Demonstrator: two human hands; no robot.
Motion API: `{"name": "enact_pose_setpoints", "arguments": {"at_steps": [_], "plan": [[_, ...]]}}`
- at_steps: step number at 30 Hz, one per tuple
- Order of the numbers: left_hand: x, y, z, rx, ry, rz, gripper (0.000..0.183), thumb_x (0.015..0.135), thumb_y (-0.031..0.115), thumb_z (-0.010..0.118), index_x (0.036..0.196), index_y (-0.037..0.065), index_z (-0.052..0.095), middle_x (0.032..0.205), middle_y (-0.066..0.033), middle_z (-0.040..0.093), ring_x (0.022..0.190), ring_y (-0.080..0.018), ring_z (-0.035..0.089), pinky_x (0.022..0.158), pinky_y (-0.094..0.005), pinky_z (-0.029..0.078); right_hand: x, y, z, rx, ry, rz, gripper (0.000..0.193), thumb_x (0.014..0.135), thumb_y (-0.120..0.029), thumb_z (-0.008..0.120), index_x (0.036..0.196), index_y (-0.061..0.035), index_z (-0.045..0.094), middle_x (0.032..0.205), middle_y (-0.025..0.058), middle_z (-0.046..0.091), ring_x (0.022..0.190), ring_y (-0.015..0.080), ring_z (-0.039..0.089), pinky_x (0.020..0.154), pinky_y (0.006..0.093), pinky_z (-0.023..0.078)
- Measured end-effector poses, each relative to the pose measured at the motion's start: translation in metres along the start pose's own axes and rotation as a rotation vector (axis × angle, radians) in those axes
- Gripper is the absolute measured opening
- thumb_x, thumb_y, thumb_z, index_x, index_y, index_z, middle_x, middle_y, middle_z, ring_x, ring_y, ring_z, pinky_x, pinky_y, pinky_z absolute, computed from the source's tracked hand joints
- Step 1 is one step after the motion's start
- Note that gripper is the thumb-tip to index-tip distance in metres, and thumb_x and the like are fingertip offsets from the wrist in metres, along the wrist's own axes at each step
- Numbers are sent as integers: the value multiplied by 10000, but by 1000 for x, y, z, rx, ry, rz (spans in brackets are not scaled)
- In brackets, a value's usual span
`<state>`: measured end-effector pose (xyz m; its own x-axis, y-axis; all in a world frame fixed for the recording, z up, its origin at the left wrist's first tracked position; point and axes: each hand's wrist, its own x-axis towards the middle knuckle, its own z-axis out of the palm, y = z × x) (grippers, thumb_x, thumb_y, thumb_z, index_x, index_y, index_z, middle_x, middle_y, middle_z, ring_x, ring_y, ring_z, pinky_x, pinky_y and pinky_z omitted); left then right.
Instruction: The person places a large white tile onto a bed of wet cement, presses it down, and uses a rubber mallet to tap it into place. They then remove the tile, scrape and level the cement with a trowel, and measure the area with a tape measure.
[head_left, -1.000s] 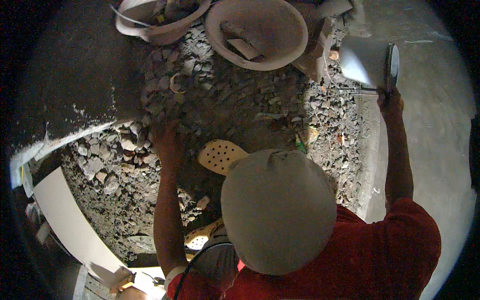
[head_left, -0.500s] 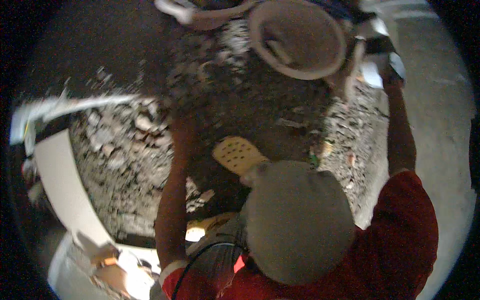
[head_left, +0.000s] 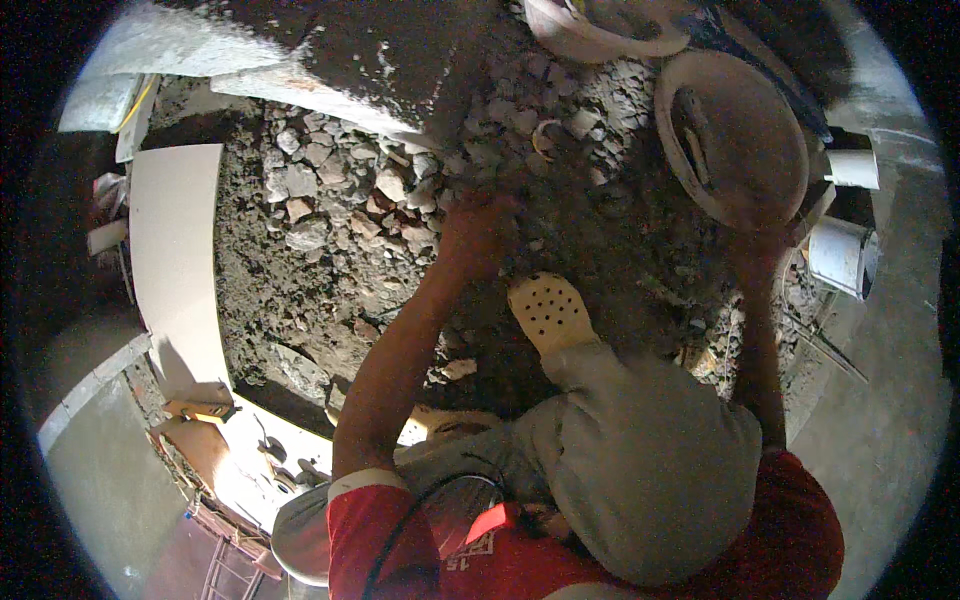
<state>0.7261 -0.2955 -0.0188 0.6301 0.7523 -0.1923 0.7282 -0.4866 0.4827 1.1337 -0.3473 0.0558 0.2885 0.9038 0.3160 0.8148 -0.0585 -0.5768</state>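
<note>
Bowl (head_left: 765,110): wide, round and dusty, up at the far right of the rubble (head_left: 330,190), with a couple of long chunky bits (head_left: 696,150) lying in it. It's ahead and to the right of the left hand, and right at the right hand.
Right hand (head_left: 765,240): arm stretched out, hand up against the bowl's near rim. Way too dim there to see the fingers, so I can't tell if it's gripping.
Left hand (head_left: 480,235): down on the rubble, well apart from the bowl, fingers kinda curled and lost in shadow. Can't tell if there's a stone in it.
Other tub (head_left: 570,35): pale, cut off by the top edge, just beyond the bowl.
Bucket (head_left: 838,255): white, tipped over, just right of the right hand.
Shoe (head_left: 548,308): yellow with holes, between the hands, grey trouser leg (head_left: 650,450) behind it.
Board (head_left: 180,250): long, cream, way off left.
</note>
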Motion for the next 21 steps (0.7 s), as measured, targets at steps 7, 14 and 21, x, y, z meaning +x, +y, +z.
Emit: {"name": "enact_pose_setpoints", "arguments": {"at_steps": [7,14,21], "plan": [[-29,-4,-33,142,-94,-73,430,800,203,703,1213,105,633,1113,-175,675,1100,-399,645,917,-546,527,88,-92,227,95,-448,-201,461,1026,-402,551,1382,-108,555,1381,177,544,1228,418,512,978,567,455],[-65,-43,-51,50,43,-230,551,795,112,740,1320,88,574,1338,-232,540,1271,-438,515,1032,-539,470,102,-81,297,113,-571,-203,516,1028,-413,548,1445,-110,535,1482,202,521,1337,466,492,1061,615,445],[-50,-28,-22,-39,417,-235,472,842,91,711,1292,54,574,1284,-228,547,1201,-433,528,1030,-535,459,44,-127,240,-138,-293,-619,440,971,-292,603,1401,-200,612,1478,188,547,1363,401,507,1062,606,462]]}}
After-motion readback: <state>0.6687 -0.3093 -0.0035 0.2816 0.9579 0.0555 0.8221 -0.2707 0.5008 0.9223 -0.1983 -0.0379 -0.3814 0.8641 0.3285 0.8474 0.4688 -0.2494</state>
